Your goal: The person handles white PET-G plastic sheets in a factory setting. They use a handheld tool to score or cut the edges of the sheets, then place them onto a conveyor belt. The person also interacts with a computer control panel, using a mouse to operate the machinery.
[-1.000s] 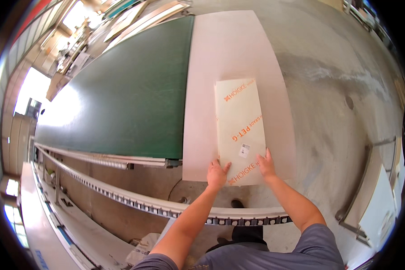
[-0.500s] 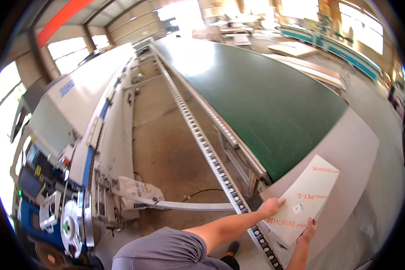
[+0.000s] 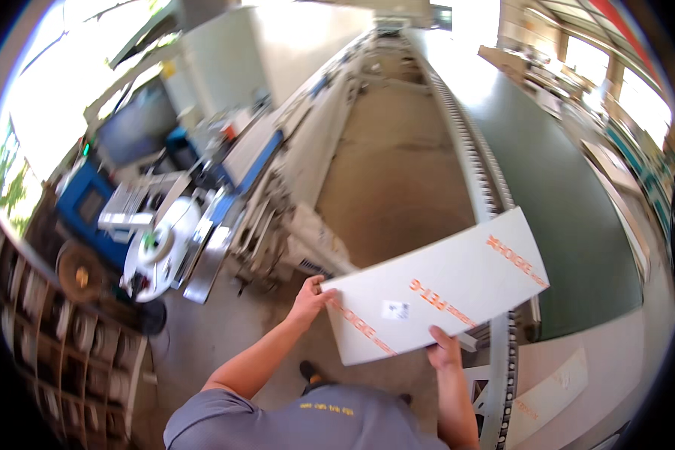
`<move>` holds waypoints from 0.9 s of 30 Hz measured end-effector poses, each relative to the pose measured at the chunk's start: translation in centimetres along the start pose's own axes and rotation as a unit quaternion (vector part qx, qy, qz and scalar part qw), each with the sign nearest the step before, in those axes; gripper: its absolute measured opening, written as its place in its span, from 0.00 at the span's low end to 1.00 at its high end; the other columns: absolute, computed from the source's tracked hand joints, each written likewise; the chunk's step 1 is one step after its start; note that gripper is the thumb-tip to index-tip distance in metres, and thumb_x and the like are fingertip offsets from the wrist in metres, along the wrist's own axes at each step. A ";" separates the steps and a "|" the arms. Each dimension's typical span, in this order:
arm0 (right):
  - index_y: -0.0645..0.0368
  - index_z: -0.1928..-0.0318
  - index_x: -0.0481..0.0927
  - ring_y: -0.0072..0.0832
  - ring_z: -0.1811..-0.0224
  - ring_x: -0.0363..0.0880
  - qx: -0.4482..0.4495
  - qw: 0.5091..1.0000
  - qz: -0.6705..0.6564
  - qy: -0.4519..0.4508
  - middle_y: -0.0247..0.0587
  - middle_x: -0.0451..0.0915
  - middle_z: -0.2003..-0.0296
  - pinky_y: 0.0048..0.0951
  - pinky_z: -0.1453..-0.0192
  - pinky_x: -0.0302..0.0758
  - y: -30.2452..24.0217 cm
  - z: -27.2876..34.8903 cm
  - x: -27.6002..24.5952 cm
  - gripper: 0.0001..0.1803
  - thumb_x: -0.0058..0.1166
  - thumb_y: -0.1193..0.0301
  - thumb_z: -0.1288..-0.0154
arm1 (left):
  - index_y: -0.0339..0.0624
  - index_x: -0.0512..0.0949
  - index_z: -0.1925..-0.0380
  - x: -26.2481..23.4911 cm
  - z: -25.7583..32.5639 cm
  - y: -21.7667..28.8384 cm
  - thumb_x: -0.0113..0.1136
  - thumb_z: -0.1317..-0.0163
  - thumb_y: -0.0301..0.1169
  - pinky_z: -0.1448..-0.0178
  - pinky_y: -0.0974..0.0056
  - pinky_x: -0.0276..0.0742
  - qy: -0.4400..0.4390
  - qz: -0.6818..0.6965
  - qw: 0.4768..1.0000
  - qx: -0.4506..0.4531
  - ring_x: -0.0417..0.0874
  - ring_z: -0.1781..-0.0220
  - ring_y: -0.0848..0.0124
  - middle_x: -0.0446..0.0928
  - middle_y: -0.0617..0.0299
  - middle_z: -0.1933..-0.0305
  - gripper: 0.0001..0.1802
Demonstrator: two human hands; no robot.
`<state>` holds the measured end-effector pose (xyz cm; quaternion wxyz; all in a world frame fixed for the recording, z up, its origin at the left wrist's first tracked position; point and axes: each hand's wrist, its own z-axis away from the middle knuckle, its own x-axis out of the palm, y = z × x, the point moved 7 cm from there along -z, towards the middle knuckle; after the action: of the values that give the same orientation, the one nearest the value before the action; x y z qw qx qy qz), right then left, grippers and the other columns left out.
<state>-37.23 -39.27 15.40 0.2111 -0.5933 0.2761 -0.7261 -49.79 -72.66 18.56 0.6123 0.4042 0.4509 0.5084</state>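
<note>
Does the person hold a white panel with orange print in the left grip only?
No, the left grip holds the left end of the white panel, and the right grip holds its near long edge.

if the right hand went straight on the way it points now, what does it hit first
The white panel comes first: the right hand grips its near edge. Past the panel, the line seems to run over brown floor, though depth is unclear.
</note>
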 end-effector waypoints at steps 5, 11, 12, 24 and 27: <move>0.56 0.30 0.61 0.37 0.31 0.65 0.224 0.967 0.026 -0.117 0.40 0.67 0.33 0.42 0.27 0.63 21.2 -4.4 14.1 0.38 0.60 0.77 0.41 | 0.36 0.75 0.51 -18.0 8.6 -12.0 0.55 0.29 0.47 0.49 0.66 0.73 0.258 0.218 0.941 -0.017 0.75 0.55 0.75 0.78 0.65 0.57 0.22; 0.68 0.42 0.71 0.38 0.42 0.76 0.360 0.929 0.073 -0.030 0.46 0.77 0.44 0.41 0.35 0.72 41.1 -8.7 23.9 0.20 0.55 0.79 0.34 | 0.35 0.76 0.53 -34.9 18.2 -22.1 0.56 0.28 0.41 0.54 0.65 0.75 0.499 0.233 0.834 -0.030 0.77 0.60 0.75 0.79 0.64 0.59 0.18; 0.68 0.42 0.71 0.38 0.42 0.76 0.374 0.921 0.099 -0.032 0.46 0.77 0.45 0.40 0.35 0.72 44.2 -8.9 24.6 0.20 0.55 0.79 0.34 | 0.34 0.76 0.53 -35.9 18.9 -23.6 0.56 0.28 0.40 0.54 0.65 0.76 0.516 0.239 0.821 -0.051 0.78 0.60 0.75 0.79 0.64 0.59 0.18; 0.72 0.28 0.32 0.34 0.56 0.81 0.228 0.828 0.455 -0.236 0.55 0.77 0.49 0.34 0.57 0.80 52.4 -11.2 35.5 0.49 0.55 0.71 0.35 | 0.30 0.71 0.45 -43.2 11.6 -28.4 0.57 0.29 0.40 0.49 0.63 0.77 0.577 0.329 0.748 -0.016 0.80 0.52 0.70 0.80 0.55 0.50 0.24; 0.70 0.30 0.16 0.34 0.69 0.83 0.265 0.775 0.504 -0.275 0.59 0.79 0.57 0.32 0.71 0.80 51.9 -11.1 37.3 0.57 0.55 0.69 0.34 | 0.28 0.63 0.38 -43.7 8.6 -26.1 0.59 0.30 0.39 0.45 0.62 0.76 0.555 0.257 0.791 -0.004 0.80 0.48 0.67 0.78 0.52 0.46 0.30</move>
<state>-56.86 -100.63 7.82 0.7625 -0.4641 0.2625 -0.3664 -38.15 -120.17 2.14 0.1050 0.1513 0.5904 0.7858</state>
